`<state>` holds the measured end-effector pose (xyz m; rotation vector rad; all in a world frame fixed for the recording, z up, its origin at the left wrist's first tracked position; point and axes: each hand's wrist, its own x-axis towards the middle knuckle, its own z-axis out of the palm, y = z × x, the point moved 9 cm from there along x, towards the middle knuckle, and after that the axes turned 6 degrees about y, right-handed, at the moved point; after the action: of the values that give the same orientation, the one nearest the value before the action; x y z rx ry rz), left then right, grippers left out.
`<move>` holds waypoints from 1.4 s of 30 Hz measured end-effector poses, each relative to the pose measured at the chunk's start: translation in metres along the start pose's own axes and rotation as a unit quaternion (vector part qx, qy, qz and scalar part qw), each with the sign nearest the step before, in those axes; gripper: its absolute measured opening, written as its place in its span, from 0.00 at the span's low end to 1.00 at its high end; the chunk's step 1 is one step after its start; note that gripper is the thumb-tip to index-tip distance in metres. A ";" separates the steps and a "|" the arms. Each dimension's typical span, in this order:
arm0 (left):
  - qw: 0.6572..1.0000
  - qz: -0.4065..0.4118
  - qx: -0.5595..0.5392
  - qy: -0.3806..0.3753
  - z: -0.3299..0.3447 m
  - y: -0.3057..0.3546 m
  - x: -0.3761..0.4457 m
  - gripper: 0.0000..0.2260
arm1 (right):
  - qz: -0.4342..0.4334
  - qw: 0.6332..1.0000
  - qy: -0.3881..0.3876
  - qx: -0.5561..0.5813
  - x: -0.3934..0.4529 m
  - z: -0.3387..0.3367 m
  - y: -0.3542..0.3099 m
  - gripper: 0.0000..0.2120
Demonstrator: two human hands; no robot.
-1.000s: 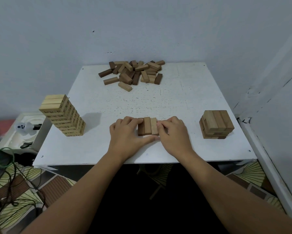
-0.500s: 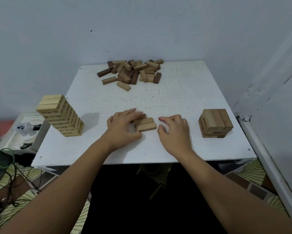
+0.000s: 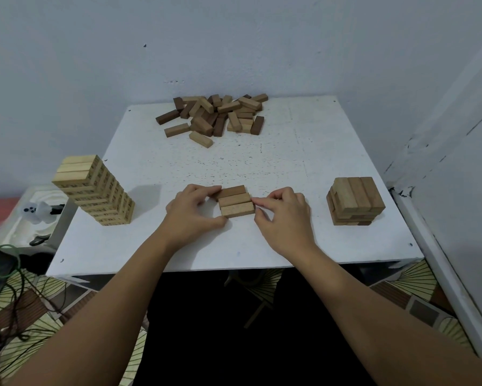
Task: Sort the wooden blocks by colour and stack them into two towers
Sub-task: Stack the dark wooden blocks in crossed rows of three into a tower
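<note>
left hand curled, right hand pinching
</note>
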<state>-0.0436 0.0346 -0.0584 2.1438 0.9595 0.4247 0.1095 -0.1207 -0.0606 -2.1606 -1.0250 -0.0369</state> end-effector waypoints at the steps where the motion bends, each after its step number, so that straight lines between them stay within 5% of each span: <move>1: 1.000 0.000 -0.006 -0.002 0.000 0.000 0.000 0.32 | -0.001 1.000 -0.002 -0.001 0.000 0.000 0.000 0.13; 19: 0.999 -0.011 -0.036 0.005 -0.002 -0.003 0.000 0.36 | 0.018 1.000 -0.023 -0.002 -0.001 0.001 0.001 0.13; 27: 0.999 -0.013 -0.047 0.003 -0.002 -0.007 0.002 0.33 | 0.025 0.999 -0.021 -0.001 0.000 0.000 0.002 0.04; 42: 0.999 -0.010 -0.049 0.009 -0.003 -0.006 0.001 0.32 | 0.016 0.999 -0.035 -0.022 0.002 0.002 0.001 0.10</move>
<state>-0.0473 0.0394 -0.0606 2.0439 0.9491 0.4730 0.1107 -0.1187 -0.0617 -2.2321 -1.0372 0.0325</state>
